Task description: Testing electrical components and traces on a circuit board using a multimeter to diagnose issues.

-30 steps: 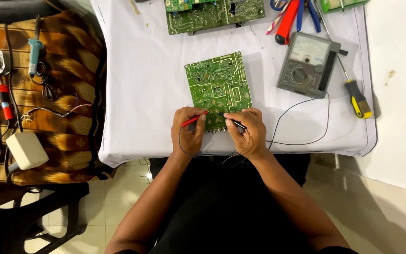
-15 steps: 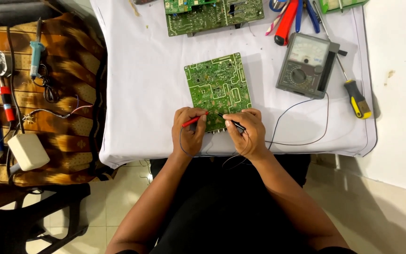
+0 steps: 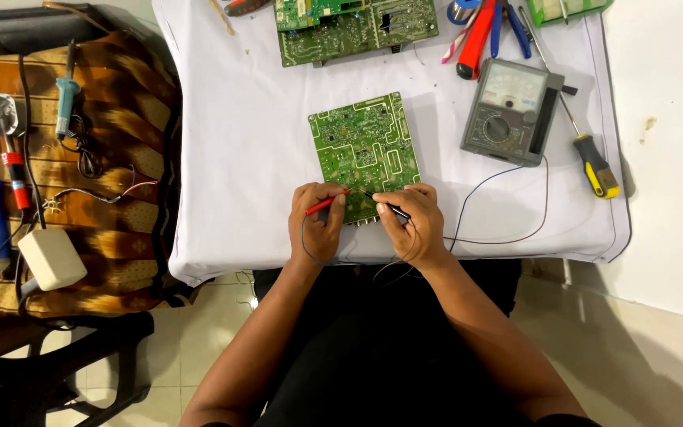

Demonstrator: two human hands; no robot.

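**Probes Applied to Green Circuit Board**

A green circuit board (image 3: pixel 365 153) is laid flat at the centre of the white-covered table (image 3: pixel 231 158). The left hand (image 3: pixel 317 221) is closed around a red probe (image 3: pixel 326 205), whose tip is directed toward 2 o'clock onto the board's near edge. The right hand (image 3: pixel 409 217) is closed around a black probe (image 3: pixel 389 207), whose tip is directed toward 10 o'clock; both tips are set close together on the board. An analog multimeter (image 3: pixel 511 111) is placed at 2 o'clock from the hands, with thin leads (image 3: pixel 507 237) run back to the probes. A yellow-handled screwdriver (image 3: pixel 594 162) lies at 3 o'clock of the meter. A second circuit board (image 3: pixel 357 30) is positioned at 12 o'clock.
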